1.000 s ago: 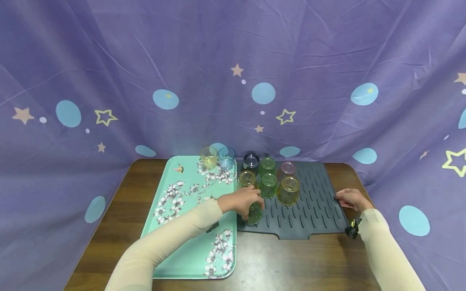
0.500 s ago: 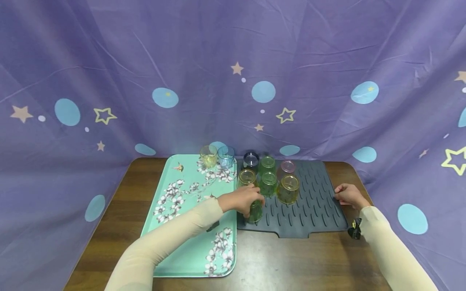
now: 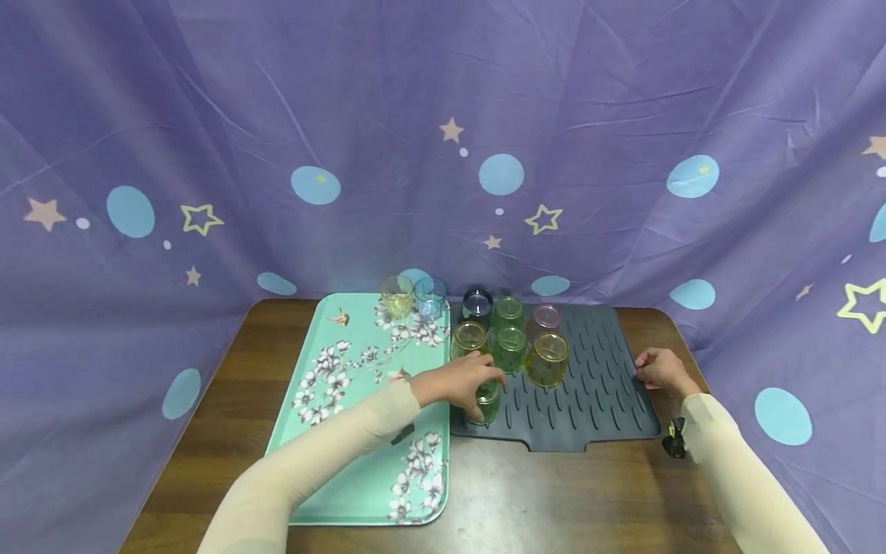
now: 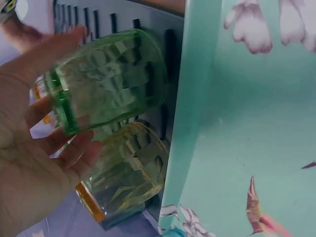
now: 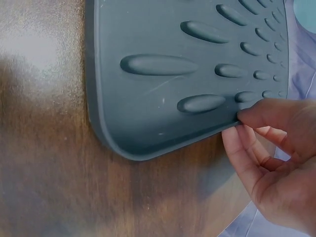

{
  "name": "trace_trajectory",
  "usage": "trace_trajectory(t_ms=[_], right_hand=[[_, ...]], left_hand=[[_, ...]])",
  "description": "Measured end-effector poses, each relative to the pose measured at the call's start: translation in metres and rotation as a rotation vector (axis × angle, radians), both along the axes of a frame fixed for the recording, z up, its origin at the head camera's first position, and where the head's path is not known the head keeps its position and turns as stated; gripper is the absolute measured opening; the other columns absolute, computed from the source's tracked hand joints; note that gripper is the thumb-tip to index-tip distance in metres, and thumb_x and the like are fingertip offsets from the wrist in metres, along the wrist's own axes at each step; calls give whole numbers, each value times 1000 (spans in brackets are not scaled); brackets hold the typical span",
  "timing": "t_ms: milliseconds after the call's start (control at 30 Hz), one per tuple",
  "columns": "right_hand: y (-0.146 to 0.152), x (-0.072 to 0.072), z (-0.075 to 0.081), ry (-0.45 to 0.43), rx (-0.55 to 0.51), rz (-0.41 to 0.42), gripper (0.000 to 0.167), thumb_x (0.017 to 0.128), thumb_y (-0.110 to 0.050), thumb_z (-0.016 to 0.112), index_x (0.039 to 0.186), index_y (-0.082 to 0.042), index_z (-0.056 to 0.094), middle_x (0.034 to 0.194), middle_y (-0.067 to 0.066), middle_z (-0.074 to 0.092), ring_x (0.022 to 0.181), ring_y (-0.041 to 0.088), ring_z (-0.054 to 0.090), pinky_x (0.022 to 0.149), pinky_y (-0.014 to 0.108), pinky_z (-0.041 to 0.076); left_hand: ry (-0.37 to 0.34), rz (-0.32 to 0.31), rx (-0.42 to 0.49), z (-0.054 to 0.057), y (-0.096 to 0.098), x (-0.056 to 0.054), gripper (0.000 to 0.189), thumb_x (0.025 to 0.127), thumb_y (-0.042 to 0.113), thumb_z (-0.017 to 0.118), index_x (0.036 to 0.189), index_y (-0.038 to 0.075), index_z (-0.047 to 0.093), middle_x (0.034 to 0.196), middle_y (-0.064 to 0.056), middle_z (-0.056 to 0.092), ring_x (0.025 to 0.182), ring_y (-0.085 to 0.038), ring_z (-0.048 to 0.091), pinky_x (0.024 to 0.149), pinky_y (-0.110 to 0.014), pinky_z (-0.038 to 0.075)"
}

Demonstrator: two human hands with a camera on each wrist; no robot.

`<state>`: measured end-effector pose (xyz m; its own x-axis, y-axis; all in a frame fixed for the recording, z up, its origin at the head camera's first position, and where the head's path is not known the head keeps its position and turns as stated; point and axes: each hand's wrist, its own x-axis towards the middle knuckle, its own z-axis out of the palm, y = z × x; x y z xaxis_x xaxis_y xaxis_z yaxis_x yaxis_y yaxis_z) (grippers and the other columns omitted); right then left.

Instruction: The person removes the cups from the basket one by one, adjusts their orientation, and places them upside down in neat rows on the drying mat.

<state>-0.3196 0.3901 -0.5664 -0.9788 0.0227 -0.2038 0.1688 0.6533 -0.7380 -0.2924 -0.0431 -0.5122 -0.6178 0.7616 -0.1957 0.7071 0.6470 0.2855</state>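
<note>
An upside-down green glass (image 3: pixel 489 402) stands at the near left corner of the dark drying mat (image 3: pixel 609 415). My left hand (image 3: pixel 462 382) is spread around its base, thumb on one side and fingers on the other. In the left wrist view, the green glass (image 4: pixel 111 79) sits between the loosened thumb and fingers of the left hand (image 4: pixel 29 138), which do not close on it. At the mat's right edge, my right hand (image 3: pixel 664 371) pinches the rim; in the right wrist view, thumb and fingertips of this hand (image 5: pixel 276 148) grip the mat (image 5: pixel 148 113).
Behind the left hand, several upturned glasses stand on the mat, including amber (image 3: pixel 471 336), green (image 3: pixel 511 350), yellow (image 3: pixel 548 360), pink (image 3: pixel 545 319) and dark (image 3: pixel 477 306) ones. A floral green tray (image 3: pixel 360 492) adjoins the mat, bearing yellow (image 3: pixel 398 298) and blue (image 3: pixel 431 298) glasses.
My left thumb and fingers have spread away from the green glass, which stays in place on the mat. The right hand keeps its pinch on the mat's edge.
</note>
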Motion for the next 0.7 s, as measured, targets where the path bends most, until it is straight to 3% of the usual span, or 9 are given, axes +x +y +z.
trace_trajectory(t_ms=[133,233,467,567,700], right_hand=[[2,-1,-1,1,11,-4,23,77,11,66,96,16,54,79,8,57,60,12,60,53,26,57],[4,-2,-2,2,22,-7,22,78,10,67,96,15,55,80,10,58,61,13,60,53,26,57],[7,-1,-3,-15,30,4,22,80,9,66,98,15,55,85,13,59,64,14,61,55,27,58],[6,-1,-4,-14,27,3,23,81,9,66,100,15,56,87,14,60,65,14,61,56,27,59],[7,-3,-6,-5,21,-1,23,80,8,67,100,15,58,89,16,61,66,14,62,56,26,58]], left_hand=[[-94,95,213,4,-11,-4,62,90,48,75,143,19,57,137,-6,55,124,-24,53,103,-42,50],[-105,195,425,6,-19,-11,51,98,43,67,139,14,59,136,-9,57,125,-27,56,104,-45,50],[72,470,839,4,-42,-31,29,99,15,66,126,6,65,115,-15,61,98,-28,61,82,-34,54],[136,618,980,0,-55,-41,38,94,7,66,132,5,59,120,-19,55,104,-35,58,85,-40,53],[178,873,1111,-9,-73,-56,55,88,3,68,140,6,48,130,-21,45,116,-43,50,94,-50,47]])
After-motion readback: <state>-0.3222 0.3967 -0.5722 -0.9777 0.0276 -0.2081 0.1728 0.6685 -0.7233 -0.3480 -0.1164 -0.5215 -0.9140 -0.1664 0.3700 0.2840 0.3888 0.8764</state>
